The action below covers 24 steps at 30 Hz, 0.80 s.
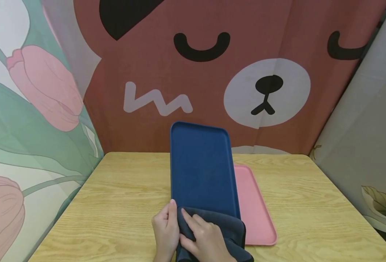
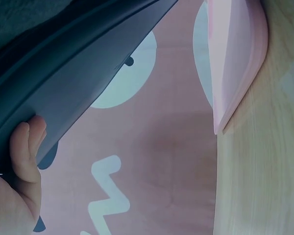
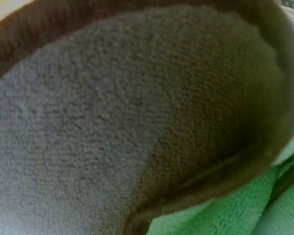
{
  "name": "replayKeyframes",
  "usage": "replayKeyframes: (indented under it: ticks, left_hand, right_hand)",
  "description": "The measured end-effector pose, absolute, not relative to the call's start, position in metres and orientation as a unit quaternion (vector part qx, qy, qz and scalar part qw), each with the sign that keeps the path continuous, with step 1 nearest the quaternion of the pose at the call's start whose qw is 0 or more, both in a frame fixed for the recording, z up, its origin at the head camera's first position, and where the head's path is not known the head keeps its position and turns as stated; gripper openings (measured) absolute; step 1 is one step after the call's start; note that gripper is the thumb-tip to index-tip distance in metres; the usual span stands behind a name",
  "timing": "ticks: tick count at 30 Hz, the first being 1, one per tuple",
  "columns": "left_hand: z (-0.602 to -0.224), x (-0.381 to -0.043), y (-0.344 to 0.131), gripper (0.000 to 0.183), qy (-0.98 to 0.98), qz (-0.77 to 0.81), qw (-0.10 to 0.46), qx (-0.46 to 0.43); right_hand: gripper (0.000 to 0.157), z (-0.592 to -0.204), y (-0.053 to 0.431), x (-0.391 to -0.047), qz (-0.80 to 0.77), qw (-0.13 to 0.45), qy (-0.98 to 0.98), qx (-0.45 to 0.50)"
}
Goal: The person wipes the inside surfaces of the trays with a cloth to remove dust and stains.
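Observation:
A dark blue rectangular tray [image 1: 202, 163] with a raised rim stands tilted up over the table. At its lower left edge my left hand [image 1: 166, 227] grips the rim, thumb along the front side. In the left wrist view, fingertips [image 2: 32, 134] touch the tray's underside [image 2: 83, 93]. My right hand [image 1: 206, 234] holds a dark grey cloth [image 1: 225, 222] against the tray's lower face, index finger extended. The cloth covers that end and hangs past the right edge. Up close in the right wrist view, the fuzzy cloth [image 3: 112, 107] also shows a green part [image 3: 225, 215].
A pink tray [image 1: 255, 211] lies on the wooden table [image 1: 124, 196], partly behind the blue tray. Behind the table hangs a brown bear-print backdrop [image 1: 147, 65]. A floral curtain [image 1: 39, 145] is on the left, a pale one [image 1: 369, 145] on the right.

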State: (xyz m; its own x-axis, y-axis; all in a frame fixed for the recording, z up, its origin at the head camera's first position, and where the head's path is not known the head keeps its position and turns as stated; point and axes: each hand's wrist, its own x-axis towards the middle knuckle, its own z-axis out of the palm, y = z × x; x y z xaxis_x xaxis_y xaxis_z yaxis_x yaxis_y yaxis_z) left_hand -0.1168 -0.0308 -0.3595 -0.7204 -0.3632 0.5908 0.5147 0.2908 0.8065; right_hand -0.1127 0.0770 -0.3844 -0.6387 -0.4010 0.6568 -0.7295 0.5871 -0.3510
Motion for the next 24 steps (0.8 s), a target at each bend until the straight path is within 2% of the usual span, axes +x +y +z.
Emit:
replayKeyframes:
  ticks: [12,24]
  left_hand:
    - [-0.355,-0.115,-0.031,0.045,-0.719,-0.587,0.370,-0.042]
    - [-0.387,-0.131,-0.037,0.045,-0.730,-0.581,0.358,-0.040]
  right_hand:
    - [0.043,-0.388,0.079,-0.114,0.319,0.276,-0.844,0.330]
    - [0.042,-0.390,0.082,-0.114,0.327,0.273,-0.847,0.319]
